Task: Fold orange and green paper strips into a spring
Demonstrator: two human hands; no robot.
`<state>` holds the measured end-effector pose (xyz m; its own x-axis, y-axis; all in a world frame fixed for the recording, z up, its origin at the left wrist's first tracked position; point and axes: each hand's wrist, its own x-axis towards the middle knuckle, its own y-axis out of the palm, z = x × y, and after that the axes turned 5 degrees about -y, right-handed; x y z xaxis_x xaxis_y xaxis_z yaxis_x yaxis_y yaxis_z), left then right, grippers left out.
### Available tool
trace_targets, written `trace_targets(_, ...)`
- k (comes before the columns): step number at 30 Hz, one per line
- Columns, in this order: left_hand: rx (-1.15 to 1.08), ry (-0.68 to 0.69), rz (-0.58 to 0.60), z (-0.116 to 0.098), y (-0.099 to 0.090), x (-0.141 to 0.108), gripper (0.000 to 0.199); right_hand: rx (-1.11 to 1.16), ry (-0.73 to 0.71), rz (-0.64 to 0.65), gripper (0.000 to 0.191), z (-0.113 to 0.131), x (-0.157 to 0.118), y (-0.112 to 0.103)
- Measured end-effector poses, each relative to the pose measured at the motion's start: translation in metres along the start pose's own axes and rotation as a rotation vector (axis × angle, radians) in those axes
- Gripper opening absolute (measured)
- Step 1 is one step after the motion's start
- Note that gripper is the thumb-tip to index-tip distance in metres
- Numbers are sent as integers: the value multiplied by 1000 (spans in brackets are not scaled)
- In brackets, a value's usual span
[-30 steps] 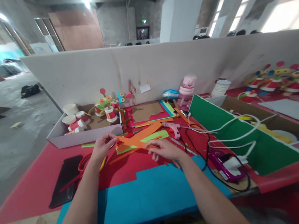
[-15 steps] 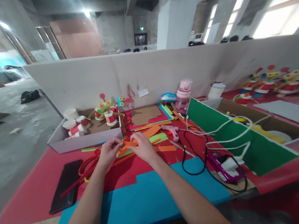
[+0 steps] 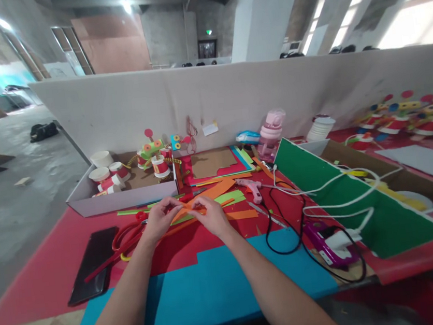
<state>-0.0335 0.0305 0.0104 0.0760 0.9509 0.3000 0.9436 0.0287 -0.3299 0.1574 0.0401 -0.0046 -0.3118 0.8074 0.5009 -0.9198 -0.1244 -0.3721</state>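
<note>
My left hand point(image 3: 163, 218) pinches one end of a small orange paper piece point(image 3: 187, 207) over the middle of the table. The other end is between the thumb and fingers of my right hand point(image 3: 209, 214), so both hands are closed on it, close together. Beneath and behind them lie more orange paper strips point(image 3: 221, 188) and light green paper point(image 3: 236, 197). A pink glue gun point(image 3: 253, 188) rests to the right of my right hand. Left of my left hand are red-handled scissors point(image 3: 122, 241), partly over a black phone point(image 3: 95, 265).
A white box point(image 3: 123, 201) holds paper cups and a robot figure. A green box point(image 3: 346, 200) with white cables, a purple power strip point(image 3: 327, 246) and a pink bottle point(image 3: 273, 132) stand right. Blue board point(image 3: 216, 293) covers the front edge.
My hands have drawn slightly closer together, with the orange piece still between them. The view has shifted a little, so the box and power strip on the right appear farther right.
</note>
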Motion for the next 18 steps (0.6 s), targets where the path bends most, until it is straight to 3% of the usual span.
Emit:
trace_targets(6,-1,12,9,3,1,0,19,56,44,-15,16,-4,0,-6)
trace_targets(11,-47,-17,65,5,0,0,21,-56,-41,-64,16,-5,1,-11)
trace_targets(18,-144,-39,-1,1,-1,0,19,-103,-97,-47,22,4,1,-10)
